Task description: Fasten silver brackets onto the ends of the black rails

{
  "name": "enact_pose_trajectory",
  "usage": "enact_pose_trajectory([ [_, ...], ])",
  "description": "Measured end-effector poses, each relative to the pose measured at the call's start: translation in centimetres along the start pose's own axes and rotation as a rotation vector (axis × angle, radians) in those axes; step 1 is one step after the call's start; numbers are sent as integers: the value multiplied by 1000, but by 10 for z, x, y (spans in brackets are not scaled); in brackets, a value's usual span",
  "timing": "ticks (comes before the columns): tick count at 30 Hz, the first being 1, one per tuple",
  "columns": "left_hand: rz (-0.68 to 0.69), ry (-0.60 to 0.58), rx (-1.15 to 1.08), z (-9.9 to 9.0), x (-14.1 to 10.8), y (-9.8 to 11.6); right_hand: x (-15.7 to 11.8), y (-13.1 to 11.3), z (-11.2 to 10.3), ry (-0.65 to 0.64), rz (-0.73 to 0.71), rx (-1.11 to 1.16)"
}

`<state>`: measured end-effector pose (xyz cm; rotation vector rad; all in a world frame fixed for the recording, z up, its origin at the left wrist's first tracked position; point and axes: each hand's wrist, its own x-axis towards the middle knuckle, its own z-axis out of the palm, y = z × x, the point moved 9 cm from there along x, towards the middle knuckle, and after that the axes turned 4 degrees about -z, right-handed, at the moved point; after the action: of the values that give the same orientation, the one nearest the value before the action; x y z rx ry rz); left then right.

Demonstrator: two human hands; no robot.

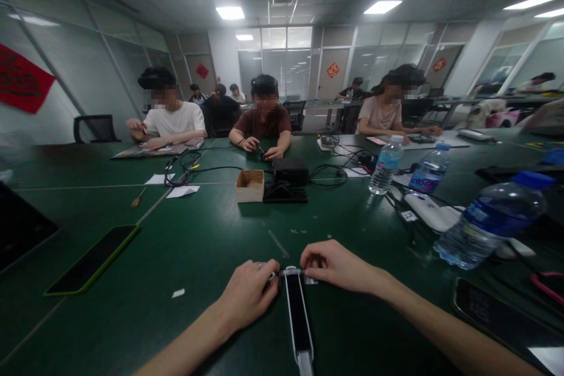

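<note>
A long narrow white-framed device with a black face lies on the green table, pointing away from me. At the left of its far end is my left hand, fingers curled together around something small and whitish that I cannot make out. My right hand is at the right of the same end, thumb and fingers pinched by a small clear or silvery piece. What the right fingertips hold is too small to name. A small white scrap lies left of my left hand.
A green-edged phone lies left; a dark phone lies right. Bottles, including a large one, stand at the right among cables. An open cardboard box stands ahead beside a black device. People sit across the table.
</note>
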<state>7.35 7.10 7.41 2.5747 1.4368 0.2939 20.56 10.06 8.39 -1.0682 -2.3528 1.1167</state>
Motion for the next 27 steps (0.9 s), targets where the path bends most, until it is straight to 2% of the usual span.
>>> enact_pose_trajectory([
  [3,-6,-10,-1,0,0,0,2,4,-12,29,-37,-30],
  [7,-14,-16,-6,-1,0,0,8,38,-54,301,53,-199],
  [9,-18,-13,-14,-1,0,0,11,56,-67,377,108,-302],
  [12,-30,-15,-18,-1,0,0,19,72,-69,362,152,-393],
  [18,-55,41,-65,-3,-1,-3,22,79,-69,371,144,-543],
  [21,-56,112,-155,-7,-2,-7,19,77,-73,366,148,-611],
  [23,-37,182,-257,-13,-3,-9,16,67,-73,371,139,-621],
  [25,-19,246,-375,-21,-5,-12,13,48,-67,387,108,-538],
  [27,-16,289,-479,-27,-6,-14,11,21,-51,380,34,-355],
])
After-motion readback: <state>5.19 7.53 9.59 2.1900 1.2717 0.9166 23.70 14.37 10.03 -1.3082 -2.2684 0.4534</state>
